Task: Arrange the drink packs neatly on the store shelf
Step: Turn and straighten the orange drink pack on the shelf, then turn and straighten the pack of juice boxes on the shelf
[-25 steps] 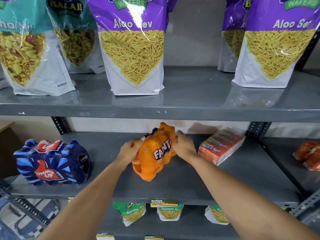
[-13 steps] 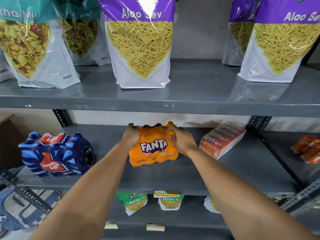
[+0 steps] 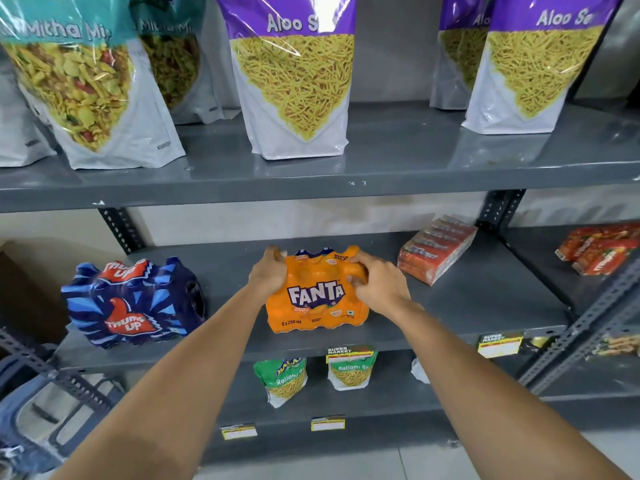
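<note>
1. The orange shrink-wrapped Fanta bottle pack [image 3: 317,292] stood upright on the grey metal middle shelf [image 3: 467,306], near its front edge, label facing outward and roughly square to the shelf lip.

2. The left hand [image 3: 268,273] was closed over the pack's upper left corner, fingers curled over the top. The right hand [image 3: 379,287] gripped the upper right side, fingers pressed into the film over the bottle shoulders.

3. The label read 8 x 250 ml, so the pack was probably fairly heavy for its size and better moved with both hands than one.

4. The plastic film looked glossy and thin. It would likely be slippery on flat faces and could stretch or tear if pinched alone; the firmer hold was where the film dipped between bottle necks, or flat against the two sides.

5. The bottles inside seemed to give the pack a stiff, lumpy body, so it would probably slide on the smooth shelf rather than bend. Tipping was a risk if it was pushed from the top only.

6. The blue shrink-wrapped Thums Up bottle pack [image 3: 133,303] sat well apart to the left, turned at an angle, and by my judgement was not yet straightened.

7. A red-and-clear wrapped carton bundle [image 3: 436,249] lay tilted to the right, near the Fanta pack but not touching it.
</note>
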